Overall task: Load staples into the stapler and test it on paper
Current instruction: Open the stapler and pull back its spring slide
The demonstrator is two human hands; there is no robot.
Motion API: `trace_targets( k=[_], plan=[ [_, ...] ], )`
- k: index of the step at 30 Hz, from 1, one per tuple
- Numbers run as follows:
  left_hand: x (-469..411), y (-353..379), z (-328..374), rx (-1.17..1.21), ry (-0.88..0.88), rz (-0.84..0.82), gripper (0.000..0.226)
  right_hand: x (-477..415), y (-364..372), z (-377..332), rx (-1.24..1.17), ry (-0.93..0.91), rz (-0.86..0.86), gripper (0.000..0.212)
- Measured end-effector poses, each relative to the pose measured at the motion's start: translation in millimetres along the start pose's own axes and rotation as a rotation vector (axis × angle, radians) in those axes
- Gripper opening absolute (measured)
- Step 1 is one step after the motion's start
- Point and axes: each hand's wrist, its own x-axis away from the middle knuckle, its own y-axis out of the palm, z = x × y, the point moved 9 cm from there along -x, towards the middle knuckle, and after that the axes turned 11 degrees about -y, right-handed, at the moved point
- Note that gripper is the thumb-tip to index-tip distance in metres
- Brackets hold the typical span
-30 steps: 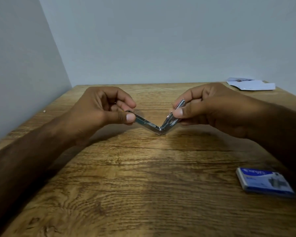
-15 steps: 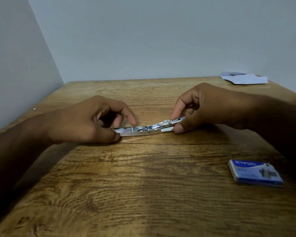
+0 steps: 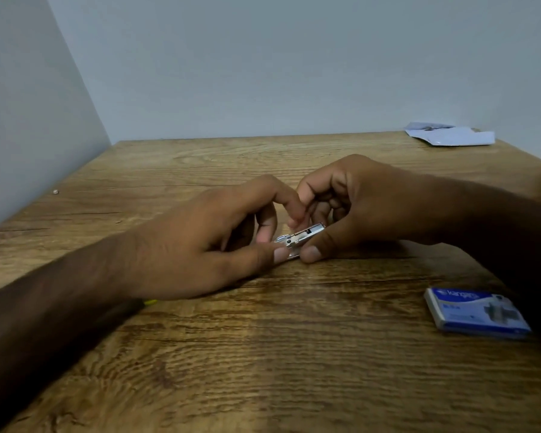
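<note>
Wood-grain table [image 3: 263, 354] filled the lower part of the view, set into a corner of pale grey walls [image 3: 294, 64]. Near the middle of the table the two hands were close together, their thumb tips almost touching, and both were clamped on a small metal stapler [image 3: 300, 239].

The left hand [image 3: 206, 242] came in from the near left with its forearm lying across the wood. Its thumb pressed the near side of the stapler and its fingers curled over the top. The right hand [image 3: 366, 207] reached in from the right. Its thumb sat on the same near side, just beside the left thumb, and its fingers were bent round the far end.

Only a short stretch of the stapler showed between the hands. It was silver and sat low over the table, with its right end tilted slightly upward. Whether its underside touched the wood could not be told, nor whether any staples were inside.

A blue and white staple box [image 3: 477, 312] lay flat on the table to the near right, well apart from the hands. White paper [image 3: 450, 135] lay crumpled at the far right corner, against the wall. A tiny pale speck [image 3: 55, 191] sat near the left edge, and a bit of something yellow [image 3: 150, 302] showed from under the left wrist.
</note>
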Motion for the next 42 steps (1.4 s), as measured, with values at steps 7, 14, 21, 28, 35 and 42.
trace_targets(
  k=[7, 14, 21, 28, 35, 42],
  plan=[
    [1, 3, 3, -0.123, 0.01, -0.048, 0.036, 0, 0, -4, 0.014, -0.016, 0.028, 0.061],
    [1, 4, 3, -0.144, 0.001, -0.073, 0.035, -1, 5, -6, 0.013, -0.02, 0.008, 0.059],
    [0, 3, 3, -0.162, 0.005, -0.061, 0.022, -2, 7, -8, -0.011, -0.032, -0.004, 0.054],
    [-1, -6, 2, -0.028, -0.008, 0.042, 0.018, -2, 5, -5, -0.011, -0.023, 0.003, 0.054],
    [1, -9, -5, 0.036, -0.081, 0.11, 0.02, -2, 3, -4, -0.022, -0.021, 0.039, 0.058],
    [-5, 2, -21, 0.079, -0.263, -0.039, 0.014, -4, -4, -7, 0.023, -0.09, 0.127, 0.052]
  ],
)
